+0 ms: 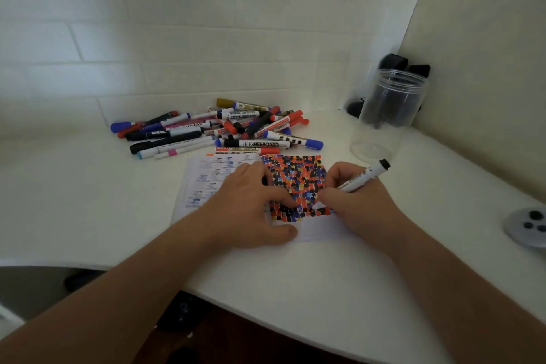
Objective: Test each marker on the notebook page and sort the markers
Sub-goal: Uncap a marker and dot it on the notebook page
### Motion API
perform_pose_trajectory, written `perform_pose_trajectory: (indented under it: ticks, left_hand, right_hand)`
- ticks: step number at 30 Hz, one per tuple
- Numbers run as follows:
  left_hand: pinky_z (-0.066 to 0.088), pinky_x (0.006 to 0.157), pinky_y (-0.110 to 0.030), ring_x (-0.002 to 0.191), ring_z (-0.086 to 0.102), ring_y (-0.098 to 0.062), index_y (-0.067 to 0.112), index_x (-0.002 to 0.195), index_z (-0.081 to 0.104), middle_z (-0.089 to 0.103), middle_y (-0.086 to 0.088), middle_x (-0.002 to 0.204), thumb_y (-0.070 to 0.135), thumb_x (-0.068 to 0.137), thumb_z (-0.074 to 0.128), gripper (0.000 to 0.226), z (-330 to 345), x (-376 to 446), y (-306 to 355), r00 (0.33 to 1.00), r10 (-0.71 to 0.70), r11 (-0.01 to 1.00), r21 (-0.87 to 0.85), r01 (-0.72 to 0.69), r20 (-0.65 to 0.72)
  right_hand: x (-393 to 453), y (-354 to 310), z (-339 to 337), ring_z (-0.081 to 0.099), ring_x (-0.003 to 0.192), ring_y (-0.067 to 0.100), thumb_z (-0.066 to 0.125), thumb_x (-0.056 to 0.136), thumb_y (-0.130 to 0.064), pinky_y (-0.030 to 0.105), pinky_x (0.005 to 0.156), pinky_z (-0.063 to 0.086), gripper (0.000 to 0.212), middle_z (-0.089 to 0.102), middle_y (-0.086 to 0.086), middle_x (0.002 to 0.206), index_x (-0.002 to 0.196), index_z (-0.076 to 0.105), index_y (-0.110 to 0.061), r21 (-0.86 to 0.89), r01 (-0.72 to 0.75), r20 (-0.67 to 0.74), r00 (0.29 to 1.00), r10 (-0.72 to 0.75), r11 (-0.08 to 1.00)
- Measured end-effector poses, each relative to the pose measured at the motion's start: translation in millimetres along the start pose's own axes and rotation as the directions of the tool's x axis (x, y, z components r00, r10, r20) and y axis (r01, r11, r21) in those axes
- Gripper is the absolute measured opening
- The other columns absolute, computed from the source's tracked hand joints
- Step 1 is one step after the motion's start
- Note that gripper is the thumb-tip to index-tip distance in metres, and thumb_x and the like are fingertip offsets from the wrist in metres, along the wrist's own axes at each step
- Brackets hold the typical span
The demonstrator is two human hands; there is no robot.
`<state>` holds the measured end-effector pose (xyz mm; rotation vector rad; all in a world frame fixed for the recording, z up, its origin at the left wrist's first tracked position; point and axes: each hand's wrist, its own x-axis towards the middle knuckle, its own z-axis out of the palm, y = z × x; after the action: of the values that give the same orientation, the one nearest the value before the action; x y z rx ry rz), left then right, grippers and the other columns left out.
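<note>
Right hand (348,195): fingers curled round a white marker (364,177), pinching it low on the barrel; the black rear end sticks up and to the right past the knuckles, the tip end is hidden under the fingers at the lower edge of the coloured patch.
Left hand (251,204): lies flat on the notebook (195,186), fingers spread and pressing the paper, thumb at the near edge; a small dark object shows at its fingers, too hidden to name.
Notebook page (319,230): open on the white counter (295,289), the right page mostly filled with red, black, blue and yellow dabs; the left page bears faint bluish marks.
Marker pile (218,130): a loose heap just behind the notebook, against the tiled wall, its nearest pens touching the notebook's far edge.
Clear jar (387,115): stands right of the pile, near the corner, well apart from the gripped marker; dark shapes show through it, unclear whether inside or behind.
</note>
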<state>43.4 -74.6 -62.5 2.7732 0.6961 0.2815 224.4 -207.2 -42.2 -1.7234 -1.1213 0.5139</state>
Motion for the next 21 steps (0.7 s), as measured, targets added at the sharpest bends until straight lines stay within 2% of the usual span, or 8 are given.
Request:
perform_pose_trajectory:
  ticks: [5,8,14,21]
  left_hand:
    - [0.038,0.096,-0.033,0.112,0.032,-0.009,0.058,0.127,0.059,0.033,0.012,0.115,0.077,0.077,0.066,0.054,-3.6,2.1,-7.4,0.997,0.049,0.998,-0.049,-0.046,0.055]
    - [0.039,0.096,-0.034,0.111,0.033,-0.01,0.058,0.125,0.059,0.033,0.013,0.114,0.077,0.075,0.066,0.054,-4.2,3.4,-10.3,0.996,0.062,0.996,-0.061,-0.058,0.063]
    - [0.041,0.098,-0.035,0.114,0.033,-0.009,0.06,0.123,0.06,0.033,0.015,0.115,0.087,0.064,0.053,0.065,-4.7,2.8,-10.5,0.996,0.056,0.996,-0.066,-0.051,0.068]
    - [0.036,0.096,-0.031,0.114,0.03,-0.006,0.061,0.125,0.058,0.031,0.017,0.115,0.076,0.075,0.068,0.054,-3.8,1.4,-8.6,0.997,0.048,0.997,-0.062,-0.044,0.055]
  right_hand:
    - [-0.2,0.6,-0.3,0.048,0.05,0.014,0.07,0.08,0.002,0.021,0.044,0.038,0.015,0.053,0.005,0.056,0.073,0.057,0.0,-0.019,0.0,0.005,1.0,0.0,1.0]
    - [-1.9,-1.8,1.3,0.048,0.045,0.012,0.07,0.081,0.001,0.02,0.042,0.039,0.016,0.054,0.002,0.052,0.072,0.057,0.0,-0.022,0.004,0.032,0.999,-0.003,1.0]
    - [-1.7,-1.1,6.5,0.053,0.041,0.01,0.073,0.081,-0.003,0.018,0.042,0.041,0.018,0.057,0.003,0.051,0.073,0.057,0.0,-0.035,-0.047,0.047,0.998,0.049,0.998]
    - [-0.4,-1.8,8.4,0.058,0.043,0.013,0.073,0.081,-0.005,0.02,0.042,0.042,0.017,0.061,0.006,0.053,0.073,0.058,-0.004,-0.03,-0.093,0.028,0.995,0.094,0.995]
